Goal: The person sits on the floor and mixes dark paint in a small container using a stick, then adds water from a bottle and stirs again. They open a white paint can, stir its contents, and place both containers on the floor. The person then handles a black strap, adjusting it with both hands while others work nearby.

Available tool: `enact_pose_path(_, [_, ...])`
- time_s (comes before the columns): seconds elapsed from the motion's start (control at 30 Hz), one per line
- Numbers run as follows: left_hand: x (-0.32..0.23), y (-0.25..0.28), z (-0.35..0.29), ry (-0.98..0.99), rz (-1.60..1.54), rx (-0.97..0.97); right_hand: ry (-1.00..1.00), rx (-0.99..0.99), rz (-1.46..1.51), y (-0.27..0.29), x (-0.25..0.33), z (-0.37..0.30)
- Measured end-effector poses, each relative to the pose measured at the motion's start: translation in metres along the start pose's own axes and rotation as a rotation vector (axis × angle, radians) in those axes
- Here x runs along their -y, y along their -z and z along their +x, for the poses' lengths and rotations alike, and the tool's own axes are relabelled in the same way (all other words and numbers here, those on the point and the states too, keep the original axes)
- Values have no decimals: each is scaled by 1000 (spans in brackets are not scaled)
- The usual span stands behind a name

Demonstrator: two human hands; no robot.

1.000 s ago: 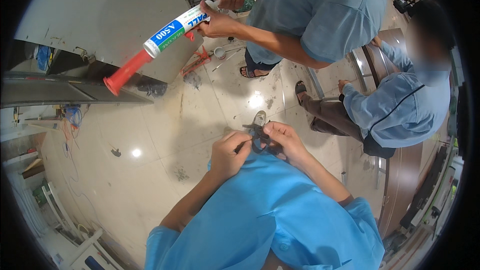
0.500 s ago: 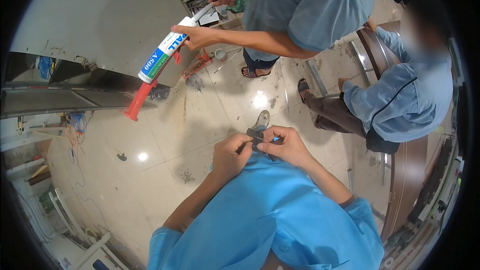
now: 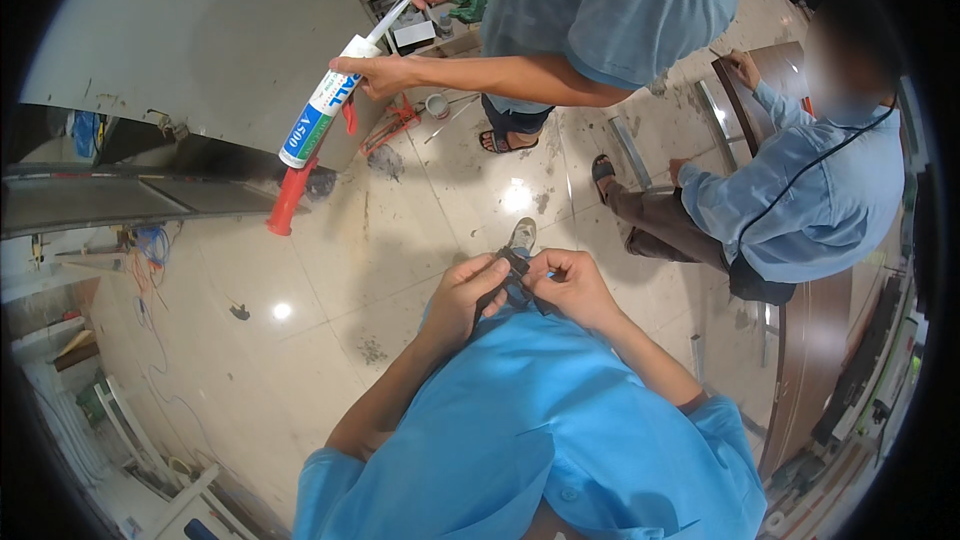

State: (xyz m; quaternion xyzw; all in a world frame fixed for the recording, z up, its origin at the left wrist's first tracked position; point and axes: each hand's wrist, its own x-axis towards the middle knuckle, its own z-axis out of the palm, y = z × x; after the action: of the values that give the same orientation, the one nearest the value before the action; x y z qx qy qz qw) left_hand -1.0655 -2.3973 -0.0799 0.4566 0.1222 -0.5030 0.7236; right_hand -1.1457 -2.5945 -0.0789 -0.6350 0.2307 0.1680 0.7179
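Note:
Close in front of my waist, both hands grip a small black strap (image 3: pixel 516 263) that looks to carry a buckle. My left hand (image 3: pixel 462 298) pinches it between thumb and fingers, with a dark length of it running down under the palm. From the other side my right hand (image 3: pixel 570 285) has its fingertips closed on the strap's right part. The fingers cover much of the piece, so its exact shape is hard to make out. One shoe (image 3: pixel 522 233) shows just beyond it.
Ahead, a co-worker holds a white sealant cartridge (image 3: pixel 325 105) in a red caulking gun (image 3: pixel 287 202). Another person at right handles a brown panel (image 3: pixel 745 100). A large grey panel (image 3: pixel 200 30) stands at upper left. Metal strips (image 3: pixel 630 152), a cup (image 3: pixel 437 106) and cables (image 3: pixel 150 330) lie on the floor.
My left hand has turned slightly, baring more of the black strap. The co-worker's cartridge has tilted steeper, its red end shifting right. The person at right has raised a hand above the brown panel.

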Motion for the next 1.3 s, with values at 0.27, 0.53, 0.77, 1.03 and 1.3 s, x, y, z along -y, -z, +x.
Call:
enact_pose_path(0.27, [-8,-1,7,-46,0,26,96,-32,-235,2,7,2])
enact_pose_path(0.53, [-10,-8,15,-139,118,-152,299,-198,-457,-3,17,3])
enact_pose_path(0.77, [-13,-3,38,-318,338,-107,299,-252,-297,6,14,10])
enact_pose_path(1.03, [-35,2,54,-357,582,-11,141,-158,-98,14,24,18])
enact_pose_path(1.3, [-27,-7,52,-501,789,-85,242,-5,-285,25,29,16])
